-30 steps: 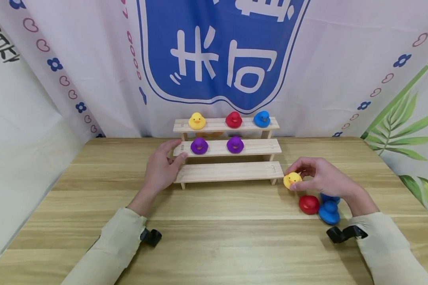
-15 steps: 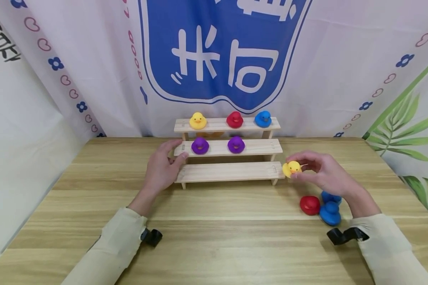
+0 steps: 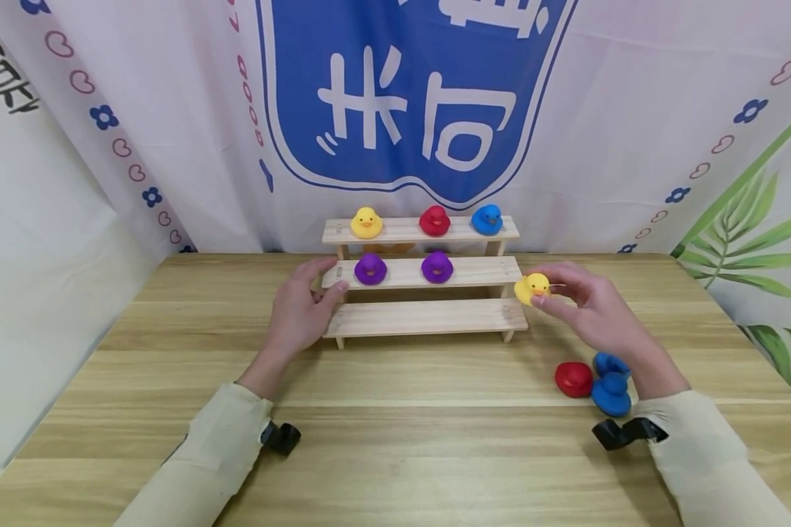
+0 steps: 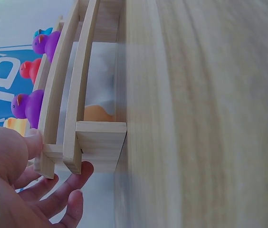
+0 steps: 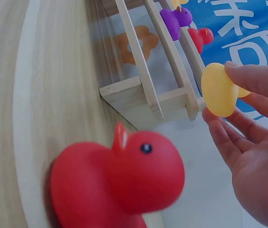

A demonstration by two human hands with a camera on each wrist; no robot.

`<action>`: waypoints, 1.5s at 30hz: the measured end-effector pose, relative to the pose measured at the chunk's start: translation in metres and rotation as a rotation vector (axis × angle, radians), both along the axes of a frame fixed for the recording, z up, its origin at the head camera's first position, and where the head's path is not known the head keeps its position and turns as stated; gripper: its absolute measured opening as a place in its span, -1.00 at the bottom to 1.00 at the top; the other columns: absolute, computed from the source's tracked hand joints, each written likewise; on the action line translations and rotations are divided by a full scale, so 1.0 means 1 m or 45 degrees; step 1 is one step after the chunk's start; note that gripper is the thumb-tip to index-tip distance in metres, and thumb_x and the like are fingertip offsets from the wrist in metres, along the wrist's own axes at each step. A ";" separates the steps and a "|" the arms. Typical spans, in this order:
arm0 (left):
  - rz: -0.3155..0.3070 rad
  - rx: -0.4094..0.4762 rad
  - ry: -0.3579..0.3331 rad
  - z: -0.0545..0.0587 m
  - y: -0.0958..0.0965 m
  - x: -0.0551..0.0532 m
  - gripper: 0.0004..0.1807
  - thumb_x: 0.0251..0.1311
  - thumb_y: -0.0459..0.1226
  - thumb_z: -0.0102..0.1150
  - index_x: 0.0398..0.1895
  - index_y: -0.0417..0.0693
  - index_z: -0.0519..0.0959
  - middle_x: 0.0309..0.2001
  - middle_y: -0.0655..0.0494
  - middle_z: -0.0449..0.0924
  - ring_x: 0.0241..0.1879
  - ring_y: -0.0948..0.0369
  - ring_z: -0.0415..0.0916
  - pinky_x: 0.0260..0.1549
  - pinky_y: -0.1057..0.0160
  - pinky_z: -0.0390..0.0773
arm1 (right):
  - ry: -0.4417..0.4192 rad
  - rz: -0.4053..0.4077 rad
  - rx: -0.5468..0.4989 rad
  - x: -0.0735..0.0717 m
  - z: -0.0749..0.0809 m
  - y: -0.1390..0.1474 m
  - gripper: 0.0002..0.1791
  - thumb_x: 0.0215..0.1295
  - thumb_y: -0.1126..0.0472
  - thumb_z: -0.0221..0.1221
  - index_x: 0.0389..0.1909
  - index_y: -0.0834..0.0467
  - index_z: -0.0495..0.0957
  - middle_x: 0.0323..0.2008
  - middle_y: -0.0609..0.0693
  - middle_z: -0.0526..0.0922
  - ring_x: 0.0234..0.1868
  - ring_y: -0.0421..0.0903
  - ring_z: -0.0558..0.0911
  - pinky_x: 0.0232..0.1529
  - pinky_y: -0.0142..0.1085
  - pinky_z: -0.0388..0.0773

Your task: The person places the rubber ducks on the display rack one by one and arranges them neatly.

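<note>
My right hand (image 3: 589, 304) pinches a yellow rubber duck (image 3: 532, 289) between thumb and fingertips, just off the right end of the middle shelf. In the right wrist view the yellow duck (image 5: 218, 90) is in the air beside the shelf ends. My left hand (image 3: 302, 304) grips the left end of the three-tier wooden stand (image 3: 425, 318), its thumb on the middle shelf. Two purple ducks (image 3: 370, 269) sit on that middle shelf. Along the top shelf stand a yellow duck (image 3: 366, 222), a red duck (image 3: 434, 220) and a blue duck (image 3: 487, 219).
On the table (image 3: 395, 439), right of the stand, lie another red duck (image 3: 574, 379) and two more blue ducks (image 3: 611, 395), close together under my right forearm. A printed curtain (image 3: 224, 161) hangs right behind the stand.
My right hand has lifted the yellow duck from beside the bottom shelf up to the middle shelf's level, slightly leftward. My left hand stays in place on the stand.
</note>
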State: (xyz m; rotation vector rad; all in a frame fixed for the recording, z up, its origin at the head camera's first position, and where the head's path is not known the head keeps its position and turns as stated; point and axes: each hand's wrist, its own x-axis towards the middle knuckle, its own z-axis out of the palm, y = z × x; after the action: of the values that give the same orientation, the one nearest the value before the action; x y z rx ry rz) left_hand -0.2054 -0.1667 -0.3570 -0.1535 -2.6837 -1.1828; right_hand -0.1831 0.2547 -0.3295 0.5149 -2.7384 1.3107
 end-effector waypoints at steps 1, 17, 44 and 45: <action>0.000 -0.002 0.000 0.000 0.000 0.000 -0.43 0.54 -0.11 0.20 0.54 -0.04 0.43 0.53 -0.12 0.41 -0.31 0.07 0.58 -0.32 0.21 0.59 | 0.011 -0.011 -0.006 -0.001 0.000 -0.002 -0.54 0.57 0.12 0.23 0.41 0.06 0.55 0.35 0.08 0.59 0.29 0.00 0.50 0.15 -0.68 0.44; 0.001 -0.010 -0.007 -0.003 0.001 -0.002 -0.43 0.55 -0.10 0.20 0.54 -0.02 0.43 0.53 -0.11 0.42 -0.26 0.06 0.60 -0.26 0.21 0.60 | 0.042 -0.025 -0.030 -0.021 -0.006 -0.028 -0.50 0.59 0.18 0.19 0.49 0.05 0.48 0.39 0.13 0.59 0.41 0.21 0.55 0.41 0.06 0.55; 0.009 -0.014 0.006 0.002 0.003 0.002 -0.43 0.56 -0.12 0.19 0.54 -0.06 0.43 0.52 -0.14 0.42 -0.23 0.05 0.63 -0.24 0.21 0.62 | -0.018 -0.105 -0.007 -0.035 -0.002 -0.048 -0.48 0.58 0.28 0.17 0.49 0.05 0.47 0.43 0.12 0.56 0.34 0.17 0.51 0.39 0.17 0.47; 0.008 -0.013 0.005 0.002 0.003 0.002 -0.43 0.56 -0.12 0.18 0.54 -0.06 0.42 0.52 -0.14 0.42 -0.24 0.05 0.63 -0.25 0.21 0.62 | -0.020 -0.101 -0.005 -0.035 -0.002 -0.048 -0.48 0.58 0.28 0.17 0.49 0.05 0.47 0.43 0.12 0.55 0.33 0.17 0.51 0.38 0.17 0.47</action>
State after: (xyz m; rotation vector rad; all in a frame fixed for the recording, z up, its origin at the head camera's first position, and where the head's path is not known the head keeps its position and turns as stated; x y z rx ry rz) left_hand -0.2037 -0.1640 -0.3554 -0.1483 -2.6854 -1.1656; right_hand -0.2185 0.2065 -0.3318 0.3935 -2.7375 1.3071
